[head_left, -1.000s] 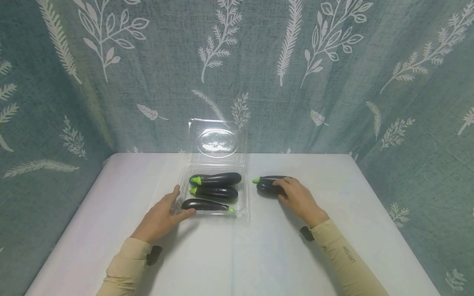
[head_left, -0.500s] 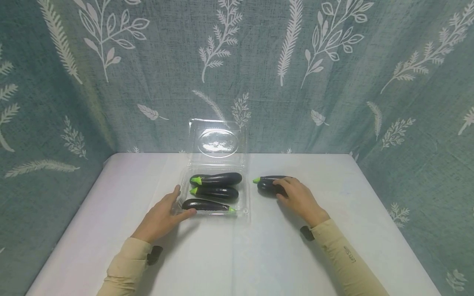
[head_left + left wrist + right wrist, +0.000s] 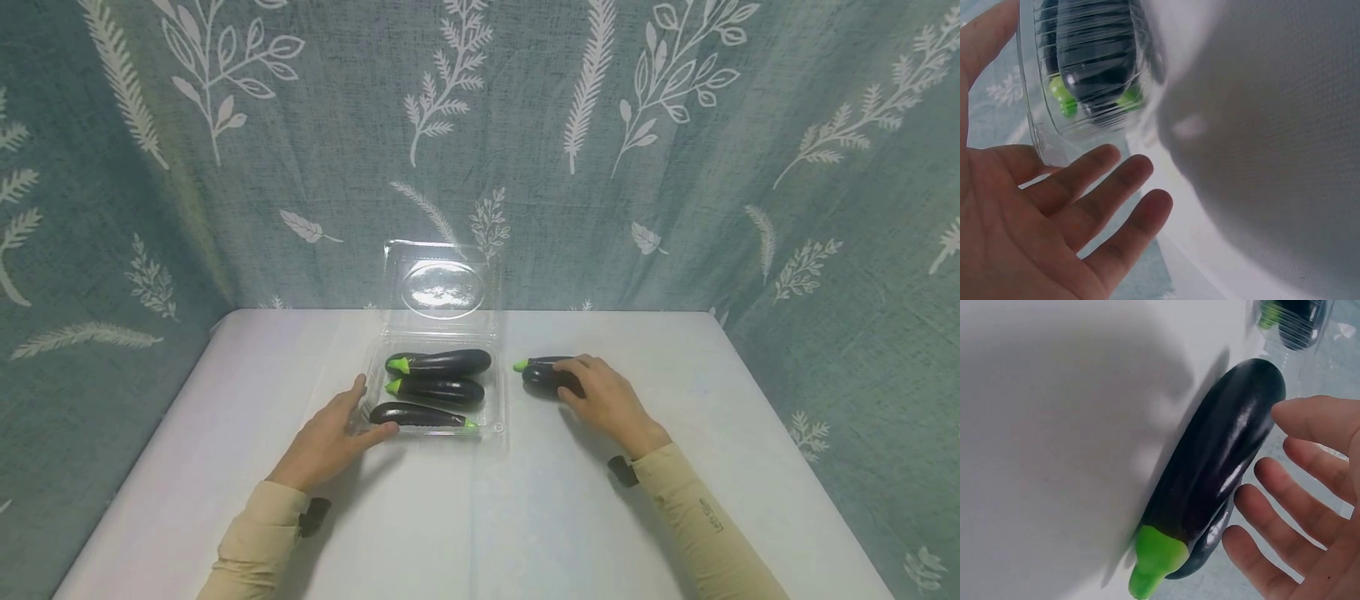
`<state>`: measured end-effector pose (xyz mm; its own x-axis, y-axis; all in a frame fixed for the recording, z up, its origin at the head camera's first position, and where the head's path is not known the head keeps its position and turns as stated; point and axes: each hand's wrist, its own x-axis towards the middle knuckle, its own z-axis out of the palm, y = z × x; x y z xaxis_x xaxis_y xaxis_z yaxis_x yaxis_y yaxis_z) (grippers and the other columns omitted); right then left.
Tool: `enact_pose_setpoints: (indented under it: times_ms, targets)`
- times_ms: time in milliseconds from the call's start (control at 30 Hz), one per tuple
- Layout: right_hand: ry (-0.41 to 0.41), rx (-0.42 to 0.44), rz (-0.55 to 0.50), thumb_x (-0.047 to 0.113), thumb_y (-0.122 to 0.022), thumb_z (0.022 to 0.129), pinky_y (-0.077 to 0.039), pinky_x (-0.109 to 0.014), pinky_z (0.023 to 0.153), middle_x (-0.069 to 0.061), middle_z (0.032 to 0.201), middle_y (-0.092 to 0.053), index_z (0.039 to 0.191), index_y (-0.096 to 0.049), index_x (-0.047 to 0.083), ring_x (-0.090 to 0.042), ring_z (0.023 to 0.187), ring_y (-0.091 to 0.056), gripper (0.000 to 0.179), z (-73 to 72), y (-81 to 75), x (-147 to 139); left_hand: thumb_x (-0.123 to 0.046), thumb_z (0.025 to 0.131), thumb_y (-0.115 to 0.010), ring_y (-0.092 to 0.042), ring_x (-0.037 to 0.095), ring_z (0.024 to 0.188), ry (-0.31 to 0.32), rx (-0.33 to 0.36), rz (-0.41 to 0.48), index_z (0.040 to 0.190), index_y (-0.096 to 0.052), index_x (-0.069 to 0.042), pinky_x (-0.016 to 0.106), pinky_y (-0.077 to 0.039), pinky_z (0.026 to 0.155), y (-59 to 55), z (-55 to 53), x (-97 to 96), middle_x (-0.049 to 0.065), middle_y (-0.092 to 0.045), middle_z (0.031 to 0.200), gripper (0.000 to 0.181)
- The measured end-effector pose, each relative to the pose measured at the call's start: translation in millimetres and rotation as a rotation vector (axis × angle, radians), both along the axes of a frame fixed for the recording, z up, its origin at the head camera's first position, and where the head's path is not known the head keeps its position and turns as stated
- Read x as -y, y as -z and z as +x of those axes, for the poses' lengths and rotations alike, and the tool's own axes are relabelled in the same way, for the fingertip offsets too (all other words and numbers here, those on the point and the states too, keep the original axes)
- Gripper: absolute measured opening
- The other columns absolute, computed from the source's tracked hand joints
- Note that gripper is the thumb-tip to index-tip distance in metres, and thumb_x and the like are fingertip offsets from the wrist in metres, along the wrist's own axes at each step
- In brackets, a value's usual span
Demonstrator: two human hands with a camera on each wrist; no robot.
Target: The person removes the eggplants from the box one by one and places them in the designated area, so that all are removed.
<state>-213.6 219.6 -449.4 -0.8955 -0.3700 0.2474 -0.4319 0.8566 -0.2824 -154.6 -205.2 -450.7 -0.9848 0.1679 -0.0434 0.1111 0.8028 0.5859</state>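
A clear plastic clamshell box [image 3: 491, 421] stands with its lid raised and several dark eggplants [image 3: 442, 390] with green caps lying in it. My left hand [image 3: 326, 442] rests at the box's left front corner, thumb and fingers spread along its edge. To the right of the box, two more eggplants [image 3: 542, 379] lie side by side on the table. Over their right part is my right hand [image 3: 603, 404]. In the right wrist view its fingers are loosely extended, the thumb against or very near the nearer eggplant [image 3: 1216, 450]; whether it touches cannot be told.
The white table [image 3: 480, 517] ends at a teal leaf-patterned curtain [image 3: 540, 250] behind and at both sides. The transparent lid [image 3: 442, 287] stands upright at the back of the box, close to the curtain.
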Motion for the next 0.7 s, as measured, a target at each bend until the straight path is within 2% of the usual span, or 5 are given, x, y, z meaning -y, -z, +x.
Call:
enact_pose_setpoints:
  times_ms: [267, 467, 700]
  targets:
    - [-0.017, -0.024, -0.052, 0.021, -0.074, 0.094, -0.052, -0.048, 0.098, -0.007, 0.123, -0.066, 0.129, -0.067, 0.012, -0.029, 0.117, -0.061, 0.037, 0.3, -3.4, 3, -0.073, 0.087, -0.061, -0.036, 0.051, 0.141, -0.001, 0.000, 0.004, 0.162, -0.016, -0.002, 0.066, -0.032, 0.112, 0.6, 0.3, -0.5, 0.031, -0.034, 0.156, 0.112]
    - [-0.030, -0.003, -0.107, 0.020, -0.073, 0.095, -0.050, -0.047, 0.103, -0.007, 0.130, -0.064, 0.135, -0.062, 0.012, -0.027, 0.124, -0.058, 0.042, 2.8, -12.4, 11, -0.073, 0.088, -0.061, -0.037, 0.051, 0.140, 0.001, -0.009, -0.002, 0.161, -0.017, -0.002, 0.066, -0.033, 0.111, 0.3, 0.1, -0.7, 0.031, -0.035, 0.155, 0.112]
    - [-0.052, -0.020, -0.088, 0.022, -0.073, 0.095, -0.050, -0.048, 0.102, -0.009, 0.131, -0.064, 0.139, -0.060, 0.012, -0.029, 0.123, -0.059, 0.047, 0.8, -20.9, 28, -0.073, 0.088, -0.061, -0.037, 0.051, 0.140, -0.002, -0.007, -0.004, 0.162, -0.016, -0.002, 0.066, -0.034, 0.110, -0.5, 1.4, -0.1, 0.030, -0.036, 0.155, 0.112]
